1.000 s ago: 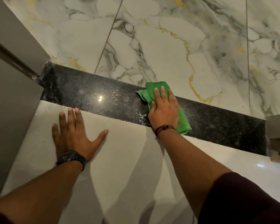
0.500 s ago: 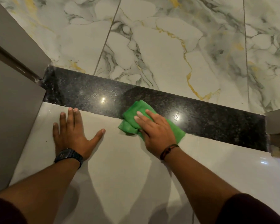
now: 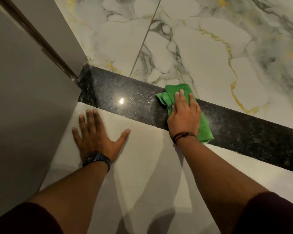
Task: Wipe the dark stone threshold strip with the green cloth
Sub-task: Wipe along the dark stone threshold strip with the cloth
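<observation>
- Threshold strip [image 3: 125, 102], the dark shiny stone one, runs across the floor from 9 o'clock, by the grey wall [image 3: 24, 98], down to 4 o'clock.
- Your green cloth [image 3: 205, 127] sits on the strip near the middle of the view, a little toward 2 o'clock.
- It covers the strip from the far edge to the near edge.
- Your right hand [image 3: 184, 115] lies flat on top of the cloth with the fingers [image 3: 181, 97] straight and close together. It presses the cloth down; it does not pinch it.
- Your right arm reaches up from 5 o'clock, nearly straight.
- Your left hand [image 3: 95, 135] is open and flat on the pale tile [image 3: 142, 166], just beside the strip's near edge, at about 8 o'clock. The fingers are spread and it holds nothing. I think it is there to prop you up.
- How far along? The part left of the cloth shows faint wet streaks and a bright spot of light [image 3: 121, 100], so I think it has been wiped.
- The end by the wall looks dull and speckled. It may need more rubbing.
- The long part toward 4 o'clock looks dusty. I think that part is left to do.
</observation>
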A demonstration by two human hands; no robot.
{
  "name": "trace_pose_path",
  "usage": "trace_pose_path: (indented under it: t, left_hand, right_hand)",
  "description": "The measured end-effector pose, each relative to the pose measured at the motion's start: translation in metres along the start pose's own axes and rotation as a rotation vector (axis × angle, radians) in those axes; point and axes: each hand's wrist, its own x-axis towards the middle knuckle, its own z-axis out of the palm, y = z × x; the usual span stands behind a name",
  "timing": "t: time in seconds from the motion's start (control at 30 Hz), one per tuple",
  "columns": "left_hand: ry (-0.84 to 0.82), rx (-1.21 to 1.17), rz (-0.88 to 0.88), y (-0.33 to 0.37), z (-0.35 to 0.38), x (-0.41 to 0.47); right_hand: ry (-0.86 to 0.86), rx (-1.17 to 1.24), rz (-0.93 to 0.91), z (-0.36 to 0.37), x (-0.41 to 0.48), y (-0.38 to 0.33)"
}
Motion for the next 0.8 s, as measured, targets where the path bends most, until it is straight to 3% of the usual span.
trace_pose_path:
  t: [0.17,0.27,0.47,0.6,0.8]
  left_hand:
    - [-0.015,-0.002,-0.004,-0.001,-0.001,0.001]
    - [-0.016,-0.002,0.003,-0.002,-0.002,0.002]
    - [0.008,-0.005,0.029,-0.012,-0.003,0.006]
    - [-0.008,-0.004,0.035,-0.01,-0.005,0.011]
    - [-0.013,-0.004,0.018,-0.007,-0.004,0.01]
  right_hand:
    - [-0.058,-0.014,-0.098,0.02,0.008,-0.051]
    - [-0.116,-0.04,-0.266,0.026,-0.011,-0.064]
    - [-0.196,0.067,-0.57,0.0,-0.049,-0.017]
    - [-0.09,0.099,-0.366,-0.015,-0.035,0.021]
    - [-0.028,0.022,-0.153,0.003,-0.008,-0.013]
